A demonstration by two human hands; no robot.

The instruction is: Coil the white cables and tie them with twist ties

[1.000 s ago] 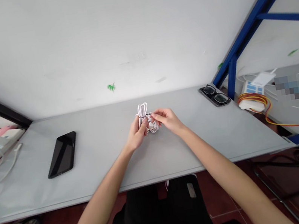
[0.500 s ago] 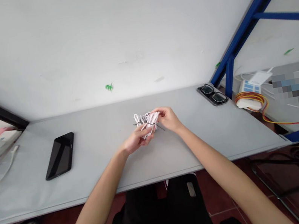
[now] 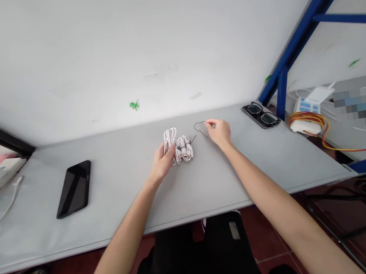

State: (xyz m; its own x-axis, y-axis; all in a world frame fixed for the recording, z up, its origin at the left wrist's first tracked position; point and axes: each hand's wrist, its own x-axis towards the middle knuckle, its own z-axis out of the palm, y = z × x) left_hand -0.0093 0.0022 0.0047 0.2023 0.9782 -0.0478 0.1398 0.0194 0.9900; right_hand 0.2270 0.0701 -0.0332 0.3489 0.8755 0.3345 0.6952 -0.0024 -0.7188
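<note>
My left hand (image 3: pixel 163 161) is closed on a white coiled cable (image 3: pixel 169 138), whose loops stand up above the fingers. Directly to its right, another bundle of white cable (image 3: pixel 186 148) rests on the grey table (image 3: pixel 192 191), with a thin black tie around it and a tie end sticking out to the right. Farther right, my right hand (image 3: pixel 220 131) pinches one end of a bent black twist tie (image 3: pixel 197 126) between thumb and forefinger. That tie hangs apart from the white cables.
A black phone (image 3: pixel 74 189) lies at the left of the table. Black-framed glasses (image 3: pixel 263 114) rest on a dark object at the back right. Beyond the blue frame (image 3: pixel 281 92) are a white device with red-yellow wires (image 3: pixel 321 125). A white wall (image 3: pixel 167 41) borders the back.
My right hand has moved right, away from the cables, with the black twist tie now in its fingers. My left hand has shifted slightly left, and the cable loops show more openly.
</note>
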